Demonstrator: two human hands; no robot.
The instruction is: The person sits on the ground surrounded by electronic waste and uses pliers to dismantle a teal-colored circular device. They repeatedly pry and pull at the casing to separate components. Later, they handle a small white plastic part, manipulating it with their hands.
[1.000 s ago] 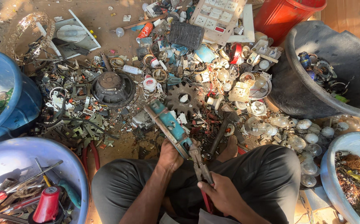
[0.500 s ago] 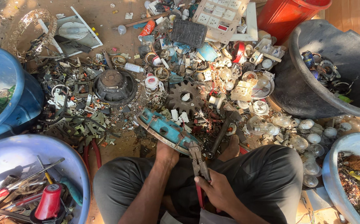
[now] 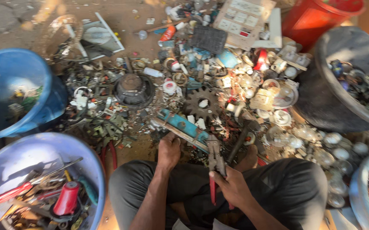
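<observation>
My left hand (image 3: 169,149) grips the near side of a long metal strip with blue plastic parts (image 3: 183,127), holding it low over the ground in front of my knees. My right hand (image 3: 231,185) is closed on the red handles of a pair of pliers (image 3: 214,164), whose jaws bite on the right end of the strip. I sit cross-legged in dark trousers, and the strip lies slanted from upper left to lower right.
Scrap covers the ground: a rusty gear (image 3: 202,104), a round speaker (image 3: 133,88), a white switch panel (image 3: 243,19), several bulbs (image 3: 320,140). A blue tub (image 3: 10,91) stands left, a pale basin with tools (image 3: 44,187) near left, a black tub (image 3: 341,81) right, a red bucket (image 3: 320,15) behind.
The strip has dropped lower and turned flatter, with its far end swung to the left. Both hands stay on it, and the view has shifted slightly.
</observation>
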